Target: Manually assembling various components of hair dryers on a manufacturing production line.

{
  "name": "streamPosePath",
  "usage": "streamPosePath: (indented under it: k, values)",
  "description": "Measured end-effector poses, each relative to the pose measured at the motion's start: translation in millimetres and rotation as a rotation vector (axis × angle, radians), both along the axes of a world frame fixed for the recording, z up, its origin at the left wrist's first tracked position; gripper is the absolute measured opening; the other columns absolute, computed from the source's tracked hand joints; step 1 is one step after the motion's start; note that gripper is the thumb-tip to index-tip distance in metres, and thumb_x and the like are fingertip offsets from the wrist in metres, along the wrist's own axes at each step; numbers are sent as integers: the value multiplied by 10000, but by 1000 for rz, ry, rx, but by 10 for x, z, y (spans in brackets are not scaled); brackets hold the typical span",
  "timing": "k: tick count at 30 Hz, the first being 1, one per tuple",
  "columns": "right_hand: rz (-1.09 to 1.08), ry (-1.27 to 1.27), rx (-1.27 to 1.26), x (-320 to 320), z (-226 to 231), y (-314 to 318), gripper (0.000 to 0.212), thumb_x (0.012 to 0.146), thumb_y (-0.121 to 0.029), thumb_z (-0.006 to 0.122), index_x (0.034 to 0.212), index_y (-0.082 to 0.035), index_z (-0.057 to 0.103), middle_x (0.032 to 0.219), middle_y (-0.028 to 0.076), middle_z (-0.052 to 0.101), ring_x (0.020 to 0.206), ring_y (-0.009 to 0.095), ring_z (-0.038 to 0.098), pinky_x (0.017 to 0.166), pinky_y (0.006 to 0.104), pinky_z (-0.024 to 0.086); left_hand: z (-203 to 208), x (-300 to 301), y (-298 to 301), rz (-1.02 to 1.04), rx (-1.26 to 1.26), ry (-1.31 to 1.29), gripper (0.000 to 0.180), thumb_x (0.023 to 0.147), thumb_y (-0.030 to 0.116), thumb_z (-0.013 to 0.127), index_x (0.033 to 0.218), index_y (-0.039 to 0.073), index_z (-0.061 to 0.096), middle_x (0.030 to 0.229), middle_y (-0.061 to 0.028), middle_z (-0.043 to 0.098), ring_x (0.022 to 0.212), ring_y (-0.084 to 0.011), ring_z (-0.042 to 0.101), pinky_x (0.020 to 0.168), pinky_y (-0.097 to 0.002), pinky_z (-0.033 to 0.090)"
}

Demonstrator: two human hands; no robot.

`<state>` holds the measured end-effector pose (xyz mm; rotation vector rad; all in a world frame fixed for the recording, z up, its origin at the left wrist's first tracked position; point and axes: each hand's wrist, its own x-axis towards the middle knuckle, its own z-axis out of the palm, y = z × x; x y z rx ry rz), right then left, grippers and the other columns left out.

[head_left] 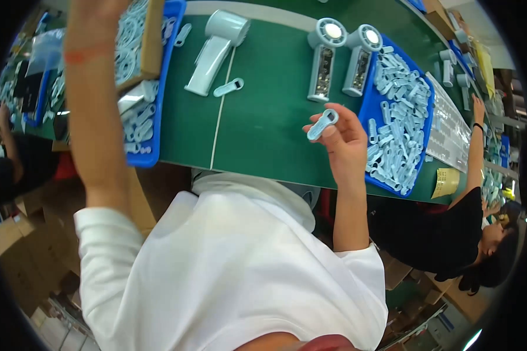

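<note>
My right hand (350, 145) is closed on a small light-blue plastic piece (318, 129) with a dark oval opening at one end, held between thumb and fingers above the table's near edge. My left arm reaches far forward on the left; my left hand (96, 10) is cut off by the top edge, its fingers out of sight. It is nearest a cardboard box (153, 41) of pale rings. Beyond my right hand stand two light-blue handheld fans (321, 70) (358, 67) with their handle insides exposed. A similar plastic piece (228, 88) lies near another handheld fan (214, 55).
A blue tray (431, 108) full of light-blue pieces sits at right; another blue tray (163, 85) lies at left under the box. Clear plastic sheeting (449, 131) and yellow paper (445, 182) are farther right. A person in black (439, 234) works at right, another person (26, 164) at left.
</note>
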<state>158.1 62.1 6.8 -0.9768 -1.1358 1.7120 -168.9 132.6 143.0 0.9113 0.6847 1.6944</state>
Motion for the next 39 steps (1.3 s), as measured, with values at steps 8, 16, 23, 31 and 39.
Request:
streamPosePath:
  k: [8, 16, 23, 31, 39]
  values:
    - [94, -124, 15, 102, 21, -116, 385, 793, -117, 665, 1140, 0, 547, 941, 111, 623, 829, 235, 643, 679, 288, 514, -1451, 1301, -1264, -311, -408, -299, 483, 840, 314, 631, 1184, 47, 423, 1075, -124, 559, 968, -269, 605, 789, -386, 526]
    - [-16, -155, 29, -83, 34, -190, 335, 790, -62, 659, 1104, 17, 573, 940, 112, 643, 831, 183, 639, 647, 242, 503, -1633, 1427, -1180, -418, -551, -254, 405, 891, 380, 519, 1123, 57, 444, 936, -58, 558, 743, -145, 576, 586, -303, 493]
    - [-21, -252, -34, -192, 66, -167, 304, 771, -61, 686, 1048, 33, 605, 889, 103, 652, 747, 123, 614, 607, 224, 498, -1746, 1460, -1155, -225, -288, 217, 600, 836, 314, 651, 1260, -8, 374, 1031, -83, 554, 877, -110, 548, 724, -252, 484]
    - [-191, -469, 114, -291, 4, -259, 246, 784, -65, 683, 987, 63, 628, 814, 93, 650, 703, 107, 598, 594, 225, 499, -1766, 1546, -1206, -153, -245, 437, 786, 763, 273, 724, 1317, -46, 267, 1203, -173, 475, 1050, -222, 513, 887, -338, 426]
    - [-142, -421, -4, -246, -36, -222, 224, 787, -76, 681, 941, 61, 593, 803, 79, 640, 689, 98, 593, 576, 221, 489, -1696, 1602, -1204, -55, -269, 785, 799, 695, 141, 726, 1311, -30, 247, 1180, -193, 486, 1076, -266, 514, 906, -350, 413]
